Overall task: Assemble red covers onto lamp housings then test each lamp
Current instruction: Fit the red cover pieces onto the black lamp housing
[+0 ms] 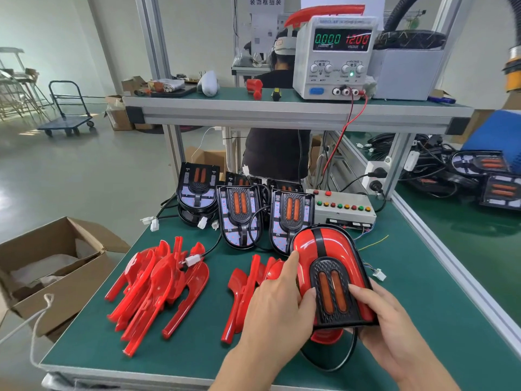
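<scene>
I hold a lamp housing with a red cover [329,258] on it, tilted up above the green table. My left hand [276,303] grips its left edge, with the thumb on the red cover. My right hand [386,323] holds its lower right corner, thumb on the black patterned centre beside the orange strips. Its black cable loops under my hands. Two heaps of loose red covers lie on the table, a large heap [158,286] at the left and a smaller one [248,286] beside my left hand. Uncovered lamp housings [239,213] lie behind.
A grey test box [342,211] with coloured buttons sits behind the lamp. On the upper shelf a power supply [334,56] reads 0.000 and 12.00. An open cardboard box [53,266] stands left of the table. More housings and cables lie at the right. A person stands behind the bench.
</scene>
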### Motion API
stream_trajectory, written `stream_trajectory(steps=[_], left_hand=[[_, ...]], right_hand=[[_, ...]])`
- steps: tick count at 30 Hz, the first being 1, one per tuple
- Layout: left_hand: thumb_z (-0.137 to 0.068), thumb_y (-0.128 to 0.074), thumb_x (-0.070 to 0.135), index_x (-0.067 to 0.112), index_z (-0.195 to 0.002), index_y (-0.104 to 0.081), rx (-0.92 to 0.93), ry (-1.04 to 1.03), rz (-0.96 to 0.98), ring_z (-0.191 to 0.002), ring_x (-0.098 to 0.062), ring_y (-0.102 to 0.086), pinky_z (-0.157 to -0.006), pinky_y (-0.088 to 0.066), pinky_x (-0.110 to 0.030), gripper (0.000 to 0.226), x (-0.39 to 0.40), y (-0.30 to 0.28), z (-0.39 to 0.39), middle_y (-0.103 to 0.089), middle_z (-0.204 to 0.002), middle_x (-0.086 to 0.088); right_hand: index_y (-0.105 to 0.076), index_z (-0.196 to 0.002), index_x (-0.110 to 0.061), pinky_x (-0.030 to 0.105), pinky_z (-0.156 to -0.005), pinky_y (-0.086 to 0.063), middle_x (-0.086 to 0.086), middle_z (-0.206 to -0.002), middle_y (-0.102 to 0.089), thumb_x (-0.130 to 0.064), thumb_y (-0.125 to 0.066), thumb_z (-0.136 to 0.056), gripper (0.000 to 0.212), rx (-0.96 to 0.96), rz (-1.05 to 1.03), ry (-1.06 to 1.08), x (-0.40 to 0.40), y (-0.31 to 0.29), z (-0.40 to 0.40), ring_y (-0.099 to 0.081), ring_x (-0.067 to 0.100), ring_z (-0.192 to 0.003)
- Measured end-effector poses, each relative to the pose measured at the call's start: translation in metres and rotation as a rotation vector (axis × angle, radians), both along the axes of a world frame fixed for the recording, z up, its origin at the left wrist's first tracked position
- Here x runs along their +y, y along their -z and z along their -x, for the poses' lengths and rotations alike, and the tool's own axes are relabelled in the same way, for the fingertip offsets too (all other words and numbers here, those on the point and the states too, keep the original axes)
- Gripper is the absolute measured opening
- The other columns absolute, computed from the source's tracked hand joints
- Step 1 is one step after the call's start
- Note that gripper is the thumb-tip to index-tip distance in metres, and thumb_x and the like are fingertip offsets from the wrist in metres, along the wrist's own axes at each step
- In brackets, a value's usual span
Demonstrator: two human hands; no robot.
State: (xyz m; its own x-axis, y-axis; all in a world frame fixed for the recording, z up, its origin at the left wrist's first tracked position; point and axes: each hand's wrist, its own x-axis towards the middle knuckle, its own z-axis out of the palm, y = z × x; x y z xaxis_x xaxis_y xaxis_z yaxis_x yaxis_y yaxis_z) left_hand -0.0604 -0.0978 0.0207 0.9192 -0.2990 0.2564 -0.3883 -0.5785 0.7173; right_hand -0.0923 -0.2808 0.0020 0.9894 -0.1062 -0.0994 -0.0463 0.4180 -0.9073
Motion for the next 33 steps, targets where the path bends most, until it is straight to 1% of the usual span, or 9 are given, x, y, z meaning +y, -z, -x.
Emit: stream_trajectory(steps=[7, 12, 15, 18, 21, 23, 25, 28, 33], left_hand=[[-0.096, -0.06, 0.037, 0.029, -0.155, -0.028, -0.021, 0.034, 0.042, -0.074, -0.008, -0.062, -0.076, -0.051, -0.036, 0.067, 0.004, 0.0, -0.011, -0.065, -0.068, 0.009], [-0.089, -0.066, 0.048, 0.043, -0.148, -0.031, -0.03, 0.012, 0.038, -0.071, -0.006, -0.059, -0.069, -0.05, -0.029, 0.068, 0.008, 0.003, -0.013, -0.06, -0.065, 0.014], [-0.082, -0.069, 0.054, 0.054, -0.143, -0.032, -0.012, -0.006, 0.126, -0.081, -0.001, -0.056, -0.07, -0.046, -0.019, 0.071, 0.006, 0.007, -0.008, -0.055, -0.081, 0.025], [-0.076, -0.077, 0.051, 0.061, -0.143, -0.026, 0.117, -0.031, 0.321, -0.104, 0.008, -0.049, -0.086, -0.043, -0.015, 0.084, 0.004, 0.014, -0.005, -0.047, -0.107, 0.03], [-0.07, -0.085, 0.043, 0.042, -0.143, -0.039, 0.423, 0.065, 0.531, -0.102, 0.0, -0.064, -0.084, -0.052, -0.019, 0.086, 0.004, 0.015, -0.009, -0.066, -0.117, 0.01], [-0.074, -0.085, 0.032, 0.021, -0.135, -0.053, 0.611, 0.172, 0.663, -0.104, -0.018, -0.072, -0.091, -0.058, -0.033, 0.069, 0.004, 0.013, -0.012, -0.075, -0.113, -0.006], [-0.084, -0.081, 0.021, 0.01, -0.128, -0.057, 0.721, 0.248, 0.747, -0.107, -0.03, -0.072, -0.095, -0.057, -0.048, 0.052, 0.004, 0.011, -0.012, -0.075, -0.115, -0.012], [-0.09, -0.076, 0.012, 0.007, -0.129, -0.054, 0.789, 0.294, 0.809, -0.111, -0.035, -0.07, -0.096, -0.055, -0.057, 0.045, 0.002, 0.013, -0.015, -0.072, -0.121, -0.014], [-0.086, -0.077, 0.014, 0.006, -0.13, -0.053, 0.804, 0.313, 0.878, -0.114, -0.034, -0.069, -0.088, -0.059, -0.048, 0.051, -0.002, 0.021, -0.022, -0.07, -0.125, -0.014]], right_hand=[[-0.077, -0.11, -0.011, 0.037, -0.069, -0.062, 0.025, -0.114, -0.073, -0.017, -0.064, -0.083, 0.031, -0.001, -0.005, 0.004, 0.001, 0.0, -0.002, -0.076, 0.033, -0.093], [-0.078, -0.108, -0.01, 0.038, -0.068, -0.062, 0.026, -0.113, -0.073, -0.017, -0.063, -0.083, 0.029, 0.013, -0.027, 0.007, 0.0, 0.0, -0.001, -0.076, 0.035, -0.092], [-0.078, -0.109, -0.01, 0.038, -0.069, -0.063, 0.027, -0.115, -0.073, -0.019, -0.065, -0.082, 0.031, 0.026, -0.045, 0.014, -0.001, 0.001, 0.001, -0.076, 0.037, -0.094], [-0.076, -0.113, -0.007, 0.039, -0.072, -0.063, 0.028, -0.118, -0.071, -0.019, -0.062, -0.085, 0.033, 0.023, -0.083, -0.002, -0.003, 0.004, 0.002, -0.074, 0.04, -0.098], [-0.075, -0.115, -0.005, 0.041, -0.073, -0.062, 0.029, -0.12, -0.07, -0.019, -0.059, -0.087, 0.035, 0.019, -0.12, -0.022, -0.006, 0.006, 0.004, -0.074, 0.041, -0.098], [-0.074, -0.118, -0.005, 0.043, -0.074, -0.062, 0.03, -0.121, -0.069, -0.02, -0.06, -0.086, 0.038, 0.013, -0.131, -0.029, -0.006, 0.006, 0.004, -0.073, 0.041, -0.1], [-0.072, -0.121, -0.005, 0.044, -0.077, -0.062, 0.03, -0.124, -0.068, -0.021, -0.062, -0.085, 0.041, -0.003, -0.104, -0.032, -0.005, 0.004, 0.002, -0.071, 0.043, -0.105], [-0.074, -0.118, -0.006, 0.042, -0.076, -0.063, 0.03, -0.121, -0.069, -0.02, -0.062, -0.082, 0.04, -0.014, -0.039, 0.002, -0.006, 0.001, -0.001, -0.072, 0.041, -0.101], [-0.075, -0.115, -0.011, 0.038, -0.074, -0.062, 0.025, -0.119, -0.072, -0.022, -0.061, -0.086, 0.035, -0.011, 0.066, 0.021, -0.007, -0.004, -0.006, -0.073, 0.039, -0.102]])
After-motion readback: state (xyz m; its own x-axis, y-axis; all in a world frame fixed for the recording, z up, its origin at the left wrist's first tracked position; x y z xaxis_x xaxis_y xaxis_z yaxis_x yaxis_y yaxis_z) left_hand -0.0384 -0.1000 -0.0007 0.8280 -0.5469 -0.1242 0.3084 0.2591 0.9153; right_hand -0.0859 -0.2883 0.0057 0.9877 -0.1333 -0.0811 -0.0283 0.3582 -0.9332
